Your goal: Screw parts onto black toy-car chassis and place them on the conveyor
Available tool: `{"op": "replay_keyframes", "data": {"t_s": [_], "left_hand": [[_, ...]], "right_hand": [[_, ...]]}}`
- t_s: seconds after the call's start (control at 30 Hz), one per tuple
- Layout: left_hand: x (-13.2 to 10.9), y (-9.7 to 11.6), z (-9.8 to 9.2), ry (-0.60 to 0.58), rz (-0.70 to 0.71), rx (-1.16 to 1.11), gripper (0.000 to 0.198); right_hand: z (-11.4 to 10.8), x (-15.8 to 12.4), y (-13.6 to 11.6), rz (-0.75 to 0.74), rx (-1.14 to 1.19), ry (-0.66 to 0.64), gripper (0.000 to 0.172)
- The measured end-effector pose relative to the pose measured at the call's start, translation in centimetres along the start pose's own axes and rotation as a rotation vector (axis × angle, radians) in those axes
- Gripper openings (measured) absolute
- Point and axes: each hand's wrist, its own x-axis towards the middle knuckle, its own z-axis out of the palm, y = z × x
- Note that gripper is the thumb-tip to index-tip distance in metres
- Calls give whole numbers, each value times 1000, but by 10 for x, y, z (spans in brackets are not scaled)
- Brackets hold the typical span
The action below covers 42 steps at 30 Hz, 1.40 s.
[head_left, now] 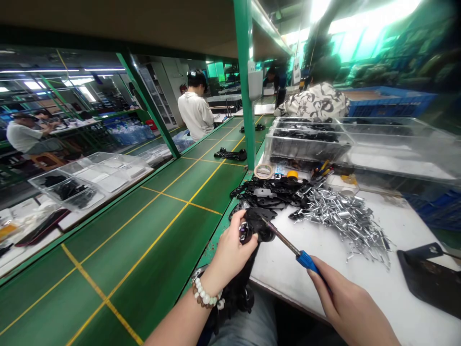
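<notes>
My left hand (232, 252), with a beaded bracelet at the wrist, grips a black plastic assembly (261, 218) near the table's left edge. Its fingers curl round a rounded part at the near end. My right hand (345, 298) is closed round the blue handle of a tool (288, 244) with a long, thin metal shaft. The tool's tip meets or nearly meets the top of the black assembly; contact is hard to make out. Another black part with round pieces (247, 299) is below my left hand, above my lap, partly covered by my forearm.
Black plastic parts (268, 192) and a heap of small silver metal pieces (342, 221) lie on the white table (302, 276). Clear bins (309, 146) stand behind. A green conveyor (151, 230) on the left carries black assemblies (230, 154). A green post (247, 96) rises alongside. Other people are farther off.
</notes>
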Motion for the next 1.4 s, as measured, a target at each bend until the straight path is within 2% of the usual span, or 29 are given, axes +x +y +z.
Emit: {"op": "replay_keyframes", "data": {"t_s": [0.2,0.33,0.57,0.93,1.13,1.27,1.4], "left_hand": [[-2,0,0,-1,7,45,46],[-2,0,-1,4,16,74,46],[0,1,0,6,34,59,47],[-2,3,-1,2,53,121,48],[-2,2,1,12,59,118,47],[-1,2,3,23,70,123,47],[0,2,2,5,64,61,45]], "right_hand": [[-1,0,-1,-6,-29,8,32],[-7,2,1,-19,-92,67,32],[-16,3,5,90,-50,140,28],[-12,6,1,52,-42,75,28],[-11,4,0,-16,-103,94,30],[-12,4,-3,-69,-247,158,30],[-14,2,6,44,-167,169,28]]}}
